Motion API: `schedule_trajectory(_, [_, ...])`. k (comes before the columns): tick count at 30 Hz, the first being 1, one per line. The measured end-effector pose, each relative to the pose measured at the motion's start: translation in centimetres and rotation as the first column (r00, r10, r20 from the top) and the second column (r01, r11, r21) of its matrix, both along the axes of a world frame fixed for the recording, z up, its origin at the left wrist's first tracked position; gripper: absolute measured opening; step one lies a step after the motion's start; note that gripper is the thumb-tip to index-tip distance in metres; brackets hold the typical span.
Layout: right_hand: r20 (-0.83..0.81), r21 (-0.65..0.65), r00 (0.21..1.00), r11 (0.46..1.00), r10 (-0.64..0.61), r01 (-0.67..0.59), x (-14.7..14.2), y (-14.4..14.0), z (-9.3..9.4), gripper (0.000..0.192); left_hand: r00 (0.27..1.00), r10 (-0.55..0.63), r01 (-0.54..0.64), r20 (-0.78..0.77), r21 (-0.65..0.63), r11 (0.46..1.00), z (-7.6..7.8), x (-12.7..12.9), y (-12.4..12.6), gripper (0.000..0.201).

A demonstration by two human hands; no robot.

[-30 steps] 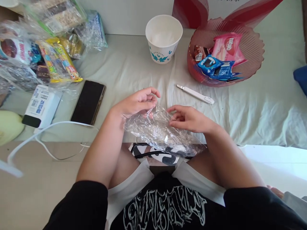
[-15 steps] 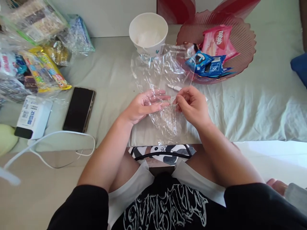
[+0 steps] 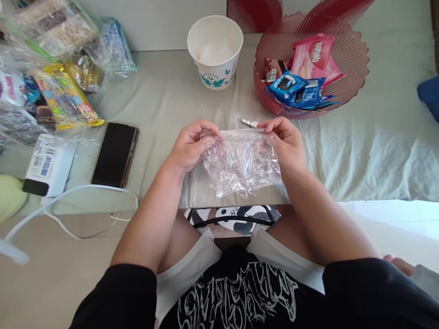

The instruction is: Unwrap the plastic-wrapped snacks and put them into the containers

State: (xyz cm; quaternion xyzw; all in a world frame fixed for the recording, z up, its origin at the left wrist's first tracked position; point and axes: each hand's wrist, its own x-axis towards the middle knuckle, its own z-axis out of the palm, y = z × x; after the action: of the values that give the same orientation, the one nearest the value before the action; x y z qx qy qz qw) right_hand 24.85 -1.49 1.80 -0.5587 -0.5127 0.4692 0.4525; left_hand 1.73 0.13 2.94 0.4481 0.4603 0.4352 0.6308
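A crinkled clear plastic bag is stretched between my hands, close to the front edge of the cloth-covered surface. My left hand pinches its upper left corner. At the upper right corner, my right hand grips the film with thumb and fingers. Just beyond the right fingertips lies a small white and silver blade-like tool, its near end hidden by the hand. Behind the bag stands a white paper cup with teal leaf prints. To its right, a pink ribbed bowl holds several wrapped snacks, pink, blue and brown.
On the left are a black phone, a white box and a looping white cable. Behind them sit yellow-wrapped snacks and other packets in clear plastic. Another person's hand shows at the lower right edge.
The bag, earlier spread upward over the cup's front and the bowl's edge, now hangs folded down toward me. My hands have moved apart to its upper corners.
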Motion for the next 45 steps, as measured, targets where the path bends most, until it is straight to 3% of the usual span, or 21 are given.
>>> schedule_trajectory(6, [-0.073,-0.066,0.995,0.996,-0.065,0.061,-0.1,0.4,-0.8,0.017,0.996,0.057,-0.057,-0.063,-0.002,0.998,-0.2,-0.9,0.2,0.022])
schedule_trajectory(8, [-0.097,-0.088,0.995,0.996,-0.019,0.011,-0.4,0.1,-0.8,0.032,0.995,0.038,-0.036,-0.096,0.026,0.999,-0.4,-1.1,0.3,0.021])
schedule_trajectory(11, [-0.063,-0.099,0.987,0.983,0.147,-0.153,-0.4,-0.4,-0.8,0.061,0.980,-0.005,0.028,-0.197,0.116,0.993,-0.8,-1.4,0.4,0.022])
schedule_trajectory(13, [-0.034,-0.118,0.979,0.972,0.203,-0.205,-0.2,-0.5,-0.8,0.065,0.964,-0.013,0.058,-0.267,0.161,0.985,-1.0,-1.6,0.6,0.021])
schedule_trajectory(15, [-0.006,-0.117,0.986,0.979,0.169,-0.168,0.1,-0.4,-0.8,0.060,0.957,0.010,0.040,-0.291,0.166,0.985,-1.0,-1.8,0.8,0.019])
schedule_trajectory(17, [0.014,-0.092,0.994,0.990,0.104,-0.102,0.4,-0.2,-0.7,0.058,0.970,0.058,-0.028,-0.235,0.127,0.992,-0.9,-2.0,1.0,0.014])
schedule_trajectory(20, [0.041,-0.044,0.998,0.998,0.054,-0.052,0.5,-0.2,-0.6,0.061,0.990,0.138,-0.137,-0.023,0.033,0.990,-0.5,-2.0,1.1,0.010])
schedule_trajectory(22, [0.061,-0.005,0.997,0.999,0.045,-0.044,0.3,-0.4,-0.6,0.059,0.982,0.132,-0.131,0.135,-0.015,0.991,-0.4,-1.7,1.1,0.024])
schedule_trajectory(24, [0.064,0.046,0.998,0.998,0.028,-0.031,0.0,-0.7,-0.7,0.057,0.980,0.063,-0.057,0.190,-0.036,0.998,-0.8,-1.2,0.9,0.052])
schedule_trajectory(27, [-0.001,0.143,1.000,0.990,0.005,-0.004,-0.3,-0.9,-1.2,0.062,0.996,-0.053,0.057,0.073,-0.046,0.997,-1.9,-0.7,0.7,0.084])
schedule_trajectory(30, [-0.103,0.157,0.993,0.986,0.063,-0.047,-0.4,-0.9,-1.6,0.070,0.997,-0.074,0.075,0.026,-0.028,0.997,-2.8,-0.8,0.7,0.093])
schedule_trajectory(35, [-0.140,-0.012,0.982,0.991,0.129,-0.132,-0.7,-0.9,-0.4,0.026,0.991,-0.089,0.090,0.096,-0.003,0.996,-2.1,-1.6,0.7,0.086])
schedule_trajectory(39, [-0.095,-0.033,0.987,0.990,0.133,-0.137,-0.9,-1.2,1.0,0.023,0.974,-0.211,0.217,0.081,-0.077,0.973,-1.5,-1.2,0.3,0.071])
schedule_trajectory(45, [-0.111,-0.101,0.960,0.958,0.256,-0.267,-0.8,-1.3,1.0,0.028,0.987,-0.132,0.131,-0.097,-0.017,0.991,-1.8,-1.3,0.2,0.037])
